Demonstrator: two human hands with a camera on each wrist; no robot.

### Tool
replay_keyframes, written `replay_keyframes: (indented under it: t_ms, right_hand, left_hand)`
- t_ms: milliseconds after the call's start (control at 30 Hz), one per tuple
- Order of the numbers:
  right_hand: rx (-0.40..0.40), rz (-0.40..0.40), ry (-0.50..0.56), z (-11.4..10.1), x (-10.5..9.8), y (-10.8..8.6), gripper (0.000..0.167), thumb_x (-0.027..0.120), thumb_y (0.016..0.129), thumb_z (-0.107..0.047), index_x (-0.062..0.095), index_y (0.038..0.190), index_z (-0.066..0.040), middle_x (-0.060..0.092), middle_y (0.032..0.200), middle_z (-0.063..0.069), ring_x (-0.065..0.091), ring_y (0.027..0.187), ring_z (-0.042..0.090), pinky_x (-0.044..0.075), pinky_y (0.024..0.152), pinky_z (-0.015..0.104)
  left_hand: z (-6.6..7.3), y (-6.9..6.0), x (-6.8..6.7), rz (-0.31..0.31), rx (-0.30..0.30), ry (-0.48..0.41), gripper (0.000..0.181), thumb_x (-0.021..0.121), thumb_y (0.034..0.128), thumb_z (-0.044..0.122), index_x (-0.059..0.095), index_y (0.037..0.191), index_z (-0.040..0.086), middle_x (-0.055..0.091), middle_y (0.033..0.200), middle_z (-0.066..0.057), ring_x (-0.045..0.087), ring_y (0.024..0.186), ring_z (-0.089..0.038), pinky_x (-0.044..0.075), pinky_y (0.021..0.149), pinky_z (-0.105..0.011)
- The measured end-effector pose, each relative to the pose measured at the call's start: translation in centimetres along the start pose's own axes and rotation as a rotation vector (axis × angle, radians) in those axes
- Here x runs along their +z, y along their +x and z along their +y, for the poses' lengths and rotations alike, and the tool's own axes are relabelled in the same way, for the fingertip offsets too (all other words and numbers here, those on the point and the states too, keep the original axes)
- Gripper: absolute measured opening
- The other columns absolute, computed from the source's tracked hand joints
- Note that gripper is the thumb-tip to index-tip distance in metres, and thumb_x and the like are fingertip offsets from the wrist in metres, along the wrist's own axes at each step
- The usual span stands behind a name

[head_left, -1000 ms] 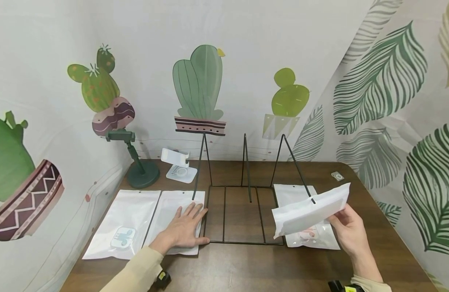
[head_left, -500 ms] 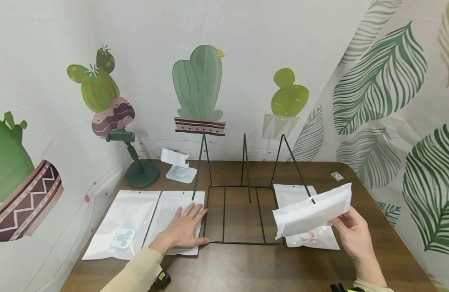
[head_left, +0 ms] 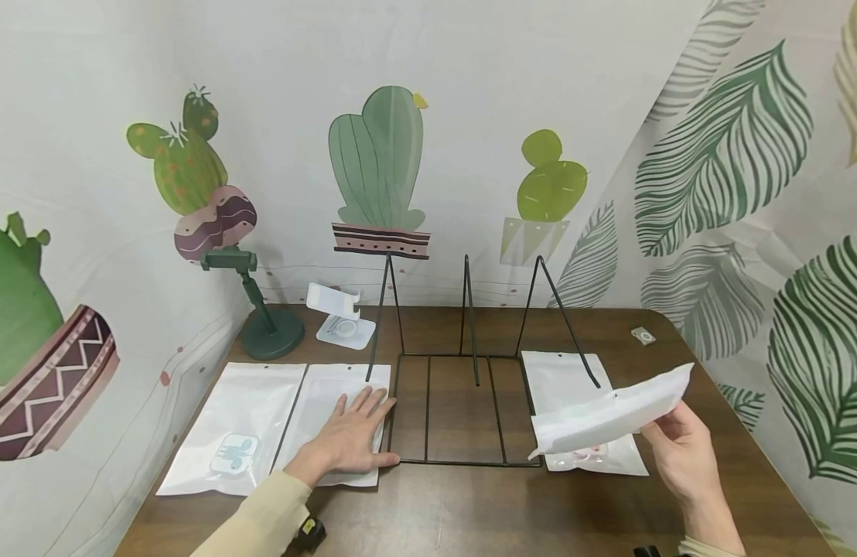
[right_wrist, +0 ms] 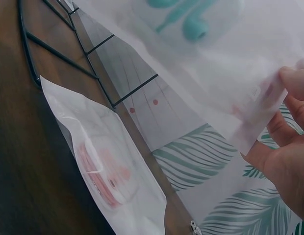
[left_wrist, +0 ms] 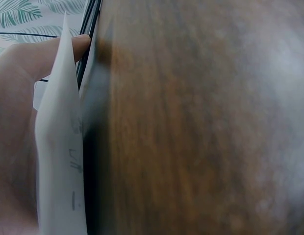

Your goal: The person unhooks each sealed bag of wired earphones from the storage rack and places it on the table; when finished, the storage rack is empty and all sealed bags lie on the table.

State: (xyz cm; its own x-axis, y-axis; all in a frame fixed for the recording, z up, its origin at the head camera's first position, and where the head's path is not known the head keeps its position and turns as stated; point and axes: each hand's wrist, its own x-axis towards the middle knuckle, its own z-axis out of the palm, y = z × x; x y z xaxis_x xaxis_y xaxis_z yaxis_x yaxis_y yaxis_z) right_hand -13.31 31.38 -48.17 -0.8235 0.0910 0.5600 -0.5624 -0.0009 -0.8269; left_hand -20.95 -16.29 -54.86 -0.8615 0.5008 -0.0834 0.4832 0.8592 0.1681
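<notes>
Between the thumb and fingers of my right hand [head_left: 682, 452] is the lower end of a white zip pouch [head_left: 612, 422]. Teal earphones [right_wrist: 195, 27] show through it in the right wrist view. Its punched end lies just off the tip of the right hook on a black wire display rack [head_left: 468, 463]. My left hand [head_left: 352, 435] lies spread on another white pouch [head_left: 324, 394], its thumb at the rack's front left corner. Beneath the held pouch, partly covered, a white pouch with pink earphones [head_left: 561, 375] rests on the table.
Farther left lies a white pouch with blue earphones [head_left: 257, 402]. Behind it stand a dark green phone stand [head_left: 271, 333] and a small white stand [head_left: 345, 331]. A small clip-like gadget [head_left: 643, 336] sits at the back right of the wooden table [head_left: 456, 510].
The held pouch has come off the right hook's tip, moving right and slightly toward me with my right hand. My left hand stays in place.
</notes>
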Motion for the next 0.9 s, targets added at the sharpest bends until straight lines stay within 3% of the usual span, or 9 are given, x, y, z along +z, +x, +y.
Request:
replay_keyframes:
  t_ms: [400,667,900]
  right_hand:
    - [-0.002,0.051,0.014,-0.6,-0.6,-0.2,0.035,0.046,0.082,0.031,0.06,0.109,0.014,0.073,0.099,0.0,0.068,0.09,0.008,0.054,0.074,0.017]
    - [0.048,0.15,-0.093,-1.1,-1.5,-0.6,0.032,0.047,0.081,0.031,0.057,0.109,0.018,0.073,0.097,-0.003,0.068,0.087,0.005,0.053,0.073,0.015]
    - [0.021,0.159,-0.013,-1.3,-2.6,-0.8,0.036,0.044,0.082,0.032,0.051,0.115,0.022,0.072,0.103,0.001,0.068,0.091,0.008,0.054,0.074,0.016]
  left_hand:
    - [0.0,0.0,-0.1,0.001,0.003,0.0,0.099,0.055,0.0782,0.076,0.031,0.153,0.017,0.025,0.161,-0.01,0.019,0.148,-0.035,0.017,0.113,-0.068]
    - [0.0,0.0,-0.1,-0.004,0.001,0.004,0.1,0.054,0.0779,0.077,0.029,0.154,0.017,0.024,0.161,-0.01,0.018,0.149,-0.035,0.017,0.113,-0.067]
    - [-0.1,0.0,0.0,-0.01,-0.002,0.002,0.1,0.053,0.0778,0.079,0.028,0.154,0.018,0.023,0.162,-0.009,0.017,0.149,-0.034,0.016,0.114,-0.067]
